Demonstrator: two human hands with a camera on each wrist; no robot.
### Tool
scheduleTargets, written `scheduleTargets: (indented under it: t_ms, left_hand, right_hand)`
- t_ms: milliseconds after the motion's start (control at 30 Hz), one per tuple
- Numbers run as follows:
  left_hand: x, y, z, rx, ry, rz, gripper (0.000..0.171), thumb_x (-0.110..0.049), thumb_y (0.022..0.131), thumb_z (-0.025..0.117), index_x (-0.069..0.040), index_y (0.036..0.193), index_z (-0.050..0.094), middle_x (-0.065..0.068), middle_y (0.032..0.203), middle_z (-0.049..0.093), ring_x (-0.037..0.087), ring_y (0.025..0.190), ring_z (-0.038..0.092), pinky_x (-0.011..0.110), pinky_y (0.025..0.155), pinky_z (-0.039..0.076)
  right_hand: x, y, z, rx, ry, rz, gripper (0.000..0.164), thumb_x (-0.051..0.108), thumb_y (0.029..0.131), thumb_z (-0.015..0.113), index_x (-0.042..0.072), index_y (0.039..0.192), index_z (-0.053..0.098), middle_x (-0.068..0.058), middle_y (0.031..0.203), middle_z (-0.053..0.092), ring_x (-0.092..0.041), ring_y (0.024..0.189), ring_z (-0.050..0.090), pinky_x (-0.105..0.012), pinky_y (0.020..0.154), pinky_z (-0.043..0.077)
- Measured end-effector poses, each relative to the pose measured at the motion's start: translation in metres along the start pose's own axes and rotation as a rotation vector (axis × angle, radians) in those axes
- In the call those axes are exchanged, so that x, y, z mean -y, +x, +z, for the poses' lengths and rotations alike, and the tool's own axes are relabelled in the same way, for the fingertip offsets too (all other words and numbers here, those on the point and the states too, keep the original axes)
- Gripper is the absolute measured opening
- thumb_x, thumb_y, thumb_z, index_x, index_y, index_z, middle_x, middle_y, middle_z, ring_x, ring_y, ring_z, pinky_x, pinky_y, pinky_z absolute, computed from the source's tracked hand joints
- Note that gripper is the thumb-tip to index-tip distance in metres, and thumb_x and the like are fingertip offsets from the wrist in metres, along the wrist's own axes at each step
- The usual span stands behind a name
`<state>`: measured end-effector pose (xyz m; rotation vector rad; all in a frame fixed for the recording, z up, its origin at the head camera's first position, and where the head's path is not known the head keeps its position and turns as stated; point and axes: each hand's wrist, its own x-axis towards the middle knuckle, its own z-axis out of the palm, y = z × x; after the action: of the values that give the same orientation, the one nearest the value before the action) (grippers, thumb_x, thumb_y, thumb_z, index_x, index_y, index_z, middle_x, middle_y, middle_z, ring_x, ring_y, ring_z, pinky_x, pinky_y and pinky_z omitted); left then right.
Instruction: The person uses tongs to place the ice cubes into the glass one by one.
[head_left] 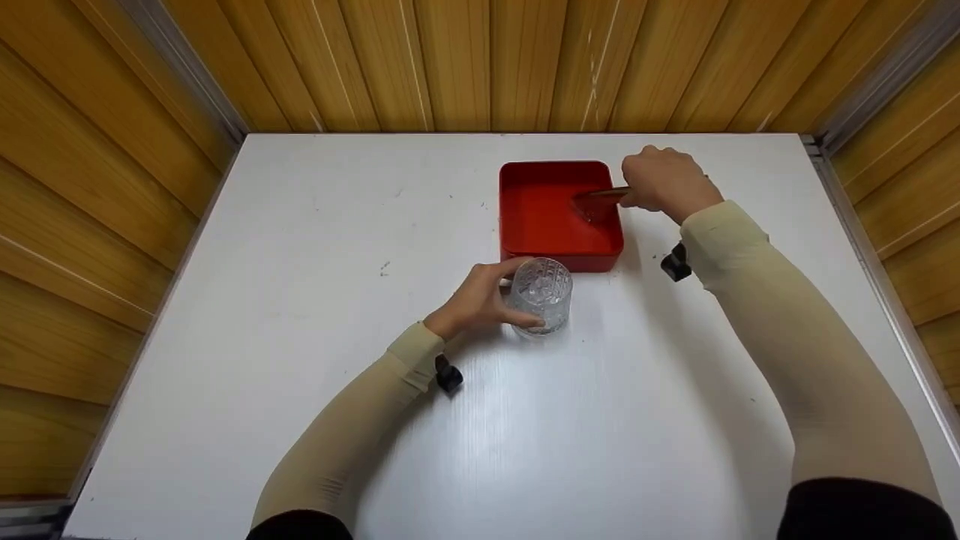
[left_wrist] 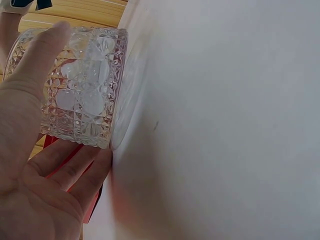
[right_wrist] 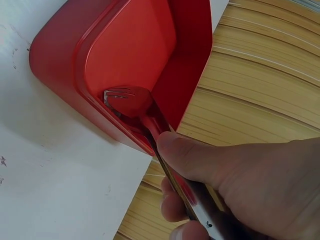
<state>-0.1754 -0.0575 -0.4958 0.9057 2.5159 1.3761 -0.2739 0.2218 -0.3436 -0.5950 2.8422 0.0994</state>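
In my left hand [head_left: 480, 300] is a clear glass tumbler [head_left: 541, 296] with a cut pattern, thumb on its near side and fingers round the far side. It is upright just in front of the red square tray [head_left: 562, 262], its base at or close to the tabletop. My right hand [head_left: 667, 180], beyond the tray's right edge, grips shiny metal tongs [right_wrist: 131, 100]. Their fork-like tip reaches down inside the tray, near its right wall. The tongs' rear end is hidden by the palm. Whether the tumbler holds anything cannot be told.
Everything stands on a white table [head_left: 337, 225] with small dark marks. Wood-panelled walls [head_left: 450, 67] close off the back and both sides, with metal strips at the corners. A small black camera is strapped at each wrist.
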Motion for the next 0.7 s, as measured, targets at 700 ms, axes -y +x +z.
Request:
scheduleTargets:
  t_ms: [700]
  left_hand:
    - [-0.0001, -0.0023, 0.0003, -0.004, -0.023, 0.002, 0.088, -0.031, 0.068, 0.098, -0.011, 0.143, 0.059, 0.003, 0.128, 0.070, 0.016, 0.113, 0.067, 0.025, 0.096, 0.054]
  right_hand:
    - [-0.0034, -0.0025, 0.0068, 0.017, 0.084, 0.026, 0.016, 0.013, 0.096, 0.071, -0.002, 0.102, 0.074, -0.015, 0.082, 0.067, -0.030, 0.074, 0.057, -0.038, 0.059, 0.050]
